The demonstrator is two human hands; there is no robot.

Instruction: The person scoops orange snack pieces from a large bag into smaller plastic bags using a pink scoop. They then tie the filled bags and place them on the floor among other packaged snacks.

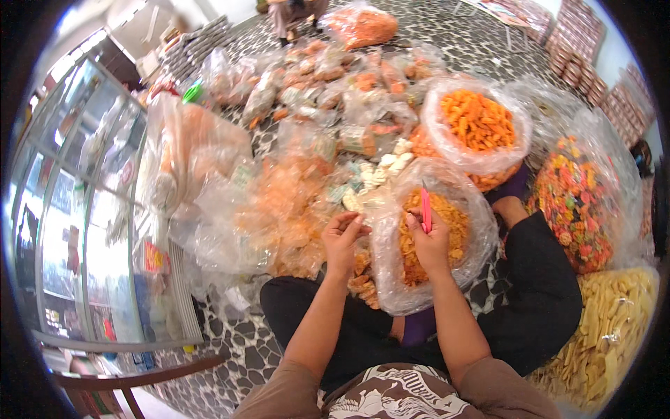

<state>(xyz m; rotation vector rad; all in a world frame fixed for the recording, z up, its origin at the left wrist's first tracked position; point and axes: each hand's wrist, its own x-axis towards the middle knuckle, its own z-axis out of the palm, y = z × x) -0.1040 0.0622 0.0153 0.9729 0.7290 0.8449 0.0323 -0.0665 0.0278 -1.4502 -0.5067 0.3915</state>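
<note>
My right hand (433, 244) is closed around a pink utility knife (426, 213), its tip pointing away from me. It is over an open clear plastic bag (481, 234) of orange-yellow chips (455, 227). My left hand (342, 241) is at the left rim of that bag, thumb and fingertips pinched together; whatever they hold is too small or too see-through to make out. Just left of this hand lies a heap of crumpled clear plastic with orange contents (289, 209). Pale twisted snack pieces (380, 174) lie beyond both hands.
Orange snack sticks (478, 122) fill an open bag ahead right. Bags of multicoloured snacks (576, 209) and yellow strips (604, 328) stand at my right. A glass display case (84, 209) is on the left, with a wooden chair (139, 377) near it. Someone's legs (293, 17) show at the far side.
</note>
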